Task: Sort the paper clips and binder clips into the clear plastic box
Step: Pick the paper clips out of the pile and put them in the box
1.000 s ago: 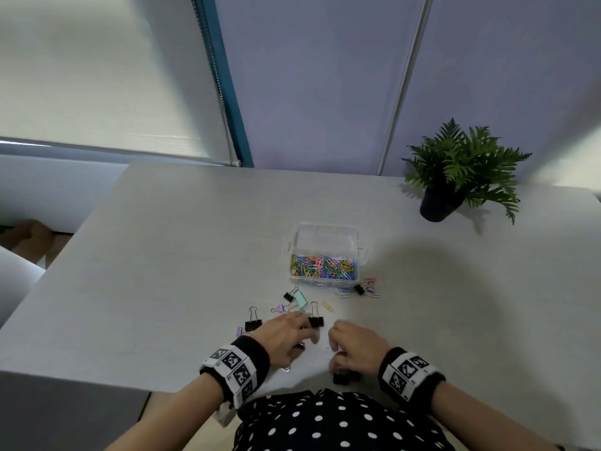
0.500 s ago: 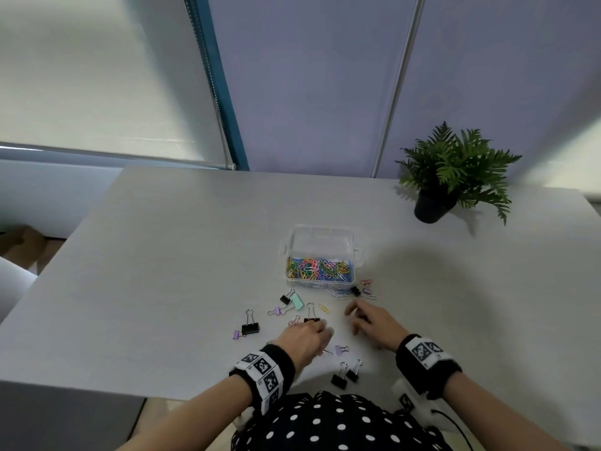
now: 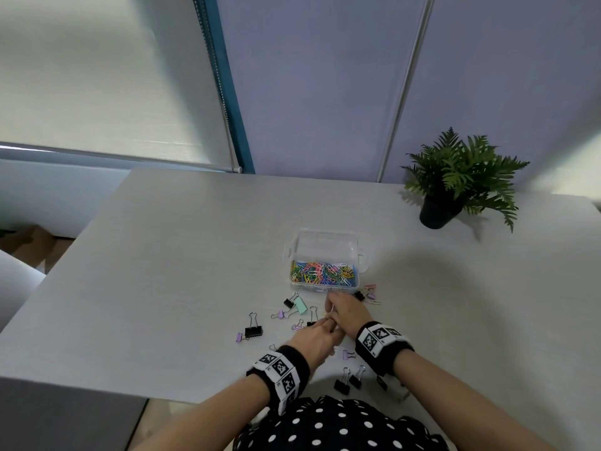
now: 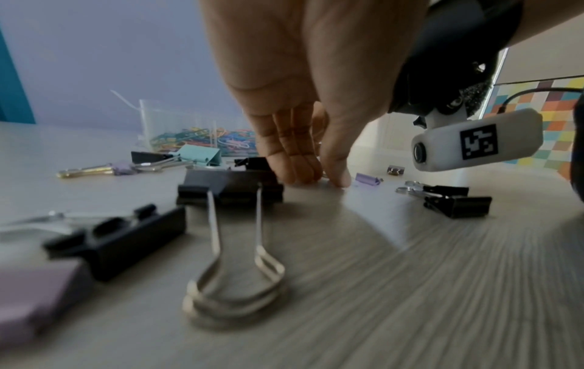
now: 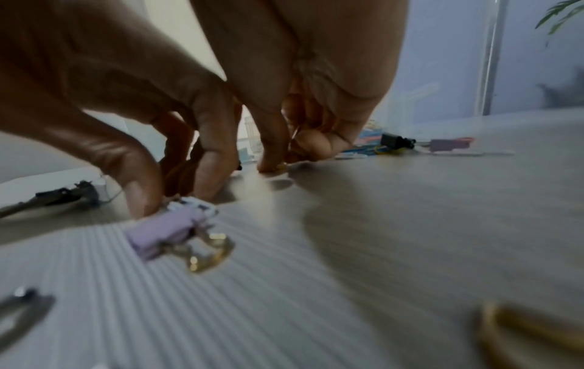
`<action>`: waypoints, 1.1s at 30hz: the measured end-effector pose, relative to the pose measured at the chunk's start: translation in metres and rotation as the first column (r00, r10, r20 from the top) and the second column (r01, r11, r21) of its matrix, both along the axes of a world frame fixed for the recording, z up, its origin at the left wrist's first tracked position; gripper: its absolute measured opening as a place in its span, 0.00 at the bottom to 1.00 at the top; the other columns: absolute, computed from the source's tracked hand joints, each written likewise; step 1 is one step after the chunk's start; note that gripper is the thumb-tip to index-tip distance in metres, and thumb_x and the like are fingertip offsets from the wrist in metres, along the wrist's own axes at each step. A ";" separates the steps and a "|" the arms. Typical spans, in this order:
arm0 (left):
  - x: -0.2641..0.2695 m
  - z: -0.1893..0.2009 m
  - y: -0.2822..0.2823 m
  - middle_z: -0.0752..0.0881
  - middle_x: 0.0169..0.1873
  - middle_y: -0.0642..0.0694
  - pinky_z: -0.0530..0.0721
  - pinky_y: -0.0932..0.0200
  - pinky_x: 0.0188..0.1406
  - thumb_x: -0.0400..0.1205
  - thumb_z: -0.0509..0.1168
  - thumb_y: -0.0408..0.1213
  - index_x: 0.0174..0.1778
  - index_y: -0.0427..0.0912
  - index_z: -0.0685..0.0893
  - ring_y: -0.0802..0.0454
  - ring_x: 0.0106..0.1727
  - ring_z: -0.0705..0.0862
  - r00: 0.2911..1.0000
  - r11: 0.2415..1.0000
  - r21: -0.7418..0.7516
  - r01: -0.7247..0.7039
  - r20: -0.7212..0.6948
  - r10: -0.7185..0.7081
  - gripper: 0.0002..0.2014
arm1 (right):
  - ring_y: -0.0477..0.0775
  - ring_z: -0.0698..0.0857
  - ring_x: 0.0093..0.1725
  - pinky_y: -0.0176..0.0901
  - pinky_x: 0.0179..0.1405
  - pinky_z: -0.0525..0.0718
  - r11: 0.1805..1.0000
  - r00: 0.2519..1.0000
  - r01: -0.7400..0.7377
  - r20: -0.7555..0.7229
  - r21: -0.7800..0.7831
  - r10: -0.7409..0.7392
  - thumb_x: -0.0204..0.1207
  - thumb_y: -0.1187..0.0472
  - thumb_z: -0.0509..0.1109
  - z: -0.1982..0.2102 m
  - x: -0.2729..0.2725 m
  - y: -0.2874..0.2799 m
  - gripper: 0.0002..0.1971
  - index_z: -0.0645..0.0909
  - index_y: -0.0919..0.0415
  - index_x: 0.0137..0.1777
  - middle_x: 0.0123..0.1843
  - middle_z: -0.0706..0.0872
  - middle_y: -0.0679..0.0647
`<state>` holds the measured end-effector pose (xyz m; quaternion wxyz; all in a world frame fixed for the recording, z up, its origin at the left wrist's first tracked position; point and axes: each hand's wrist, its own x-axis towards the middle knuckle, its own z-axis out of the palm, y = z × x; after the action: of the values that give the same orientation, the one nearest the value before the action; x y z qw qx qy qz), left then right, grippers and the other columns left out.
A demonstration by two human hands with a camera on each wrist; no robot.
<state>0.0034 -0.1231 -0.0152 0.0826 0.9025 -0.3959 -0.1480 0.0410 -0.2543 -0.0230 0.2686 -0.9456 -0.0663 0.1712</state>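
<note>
Clear plastic box [image 3: 325, 255], open-topped, sits centre frame on the counter [image 3: 195, 255] in the head view; its near compartment is full of coloured paper clips [image 3: 322, 272], its far compartment looks empty. Judged rigid and light, so it may slide if knocked.

Black binder clip [image 3: 253, 330], lower left of the box: stiff sprung steel body, wire handles pointing toward the top of the frame, long axis running near to far. Best taken by the body or by the folded handles; judged light, not fragile.

Mint binder clip [image 3: 301, 305] lies just below the box, long axis slanted.

Lilac binder clip [image 5: 167, 229], small, gold handles toward the camera in the right wrist view.

Left hand [image 3: 317, 343]: fingers [image 5: 139, 197] curled down, tips touching the lilac clip; whether they grip it I cannot tell.

Right hand [image 3: 346, 312]: fingers [image 4: 297, 164] narrowed together on the counter, seemingly pinching something thin; item unresolved.
</note>
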 end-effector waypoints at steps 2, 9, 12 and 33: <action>0.001 -0.001 -0.001 0.76 0.64 0.37 0.82 0.50 0.58 0.76 0.60 0.22 0.67 0.36 0.71 0.42 0.65 0.75 1.000 1.000 0.006 -0.022 -0.002 0.022 0.22 | 0.60 0.80 0.49 0.51 0.48 0.76 1.000 1.000 -0.013 -0.001 -0.023 0.013 0.70 0.72 0.64 -0.001 0.001 0.000 0.09 0.69 0.57 0.41 0.50 0.83 0.60; 0.000 0.004 -0.009 0.72 0.68 0.35 0.84 0.43 0.56 0.78 0.62 0.27 0.73 0.36 0.64 0.40 0.68 0.73 0.998 0.985 0.168 -0.035 -0.050 0.044 0.27 | 0.52 0.71 0.42 0.45 0.41 0.68 0.996 0.997 -0.062 -0.042 -0.071 0.059 0.73 0.72 0.58 -0.002 0.000 -0.001 0.09 0.67 0.57 0.37 0.49 0.79 0.63; 0.001 0.005 -0.013 0.72 0.69 0.34 0.83 0.40 0.57 0.79 0.62 0.28 0.74 0.38 0.64 0.37 0.65 0.76 0.991 0.978 0.208 -0.019 -0.123 0.045 0.27 | 0.53 0.74 0.40 0.43 0.39 0.69 0.999 0.997 -0.049 -0.056 0.005 0.049 0.68 0.76 0.61 -0.003 0.000 -0.007 0.18 0.62 0.52 0.29 0.39 0.76 0.57; 0.091 0.046 -0.017 0.82 0.55 0.37 0.81 0.49 0.59 0.76 0.61 0.22 0.58 0.36 0.82 0.39 0.55 0.83 0.969 0.946 -0.214 -0.241 -0.100 0.225 0.16 | 0.56 0.83 0.43 0.27 0.36 0.80 0.879 0.916 0.334 0.101 0.340 -0.388 0.71 0.79 0.57 0.046 0.055 -0.056 0.14 0.82 0.69 0.47 0.44 0.86 0.62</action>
<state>0.0945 -0.1403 0.0312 0.2157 0.9217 -0.2973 -0.1247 0.0957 -0.3107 0.0235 0.4371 -0.8969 0.0630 0.0260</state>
